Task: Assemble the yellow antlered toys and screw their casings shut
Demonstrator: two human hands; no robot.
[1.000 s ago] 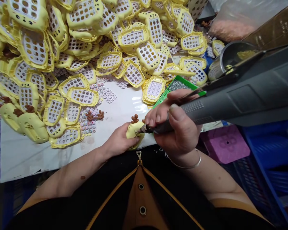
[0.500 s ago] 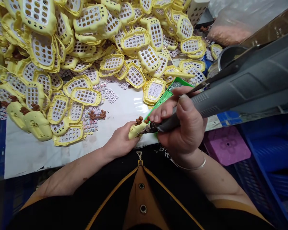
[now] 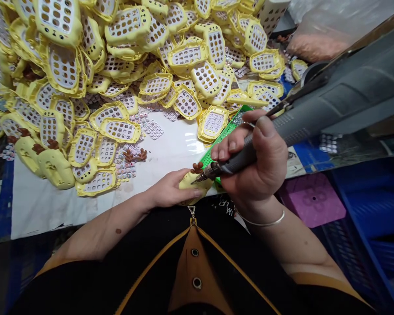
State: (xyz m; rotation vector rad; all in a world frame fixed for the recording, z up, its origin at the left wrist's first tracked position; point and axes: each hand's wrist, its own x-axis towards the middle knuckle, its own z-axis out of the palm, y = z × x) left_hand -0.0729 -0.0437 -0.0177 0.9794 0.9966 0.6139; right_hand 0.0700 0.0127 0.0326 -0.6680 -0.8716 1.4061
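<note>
My left hand (image 3: 169, 188) is closed around a yellow plastic toy phone case (image 3: 193, 186) with brown antlers (image 3: 197, 167) at its top, held low at the table's front edge. In my right hand (image 3: 259, 162) is a grey electric screwdriver (image 3: 238, 161), its fingers wrapped round the body. The bit points down and left onto the upper part of the case, by the antlers. Whether a screw sits under the tip cannot be made out. Beyond my right fingers lies a green perforated tray (image 3: 228, 131) with small metal screws (image 3: 239, 117) at its far end.
Yellow case fronts (image 3: 124, 52) with white grids are heaped over the back and left of the white table (image 3: 170, 144). Several button sheets (image 3: 153, 127) and a loose antler piece (image 3: 135, 154) lie among them. A pink stool (image 3: 311, 201) and blue crates (image 3: 371, 210) stand at lower right.
The case has turned in my left hand, showing more of its back, with my thumb now lying across it. My right hand and the screwdriver have shifted slightly right.
</note>
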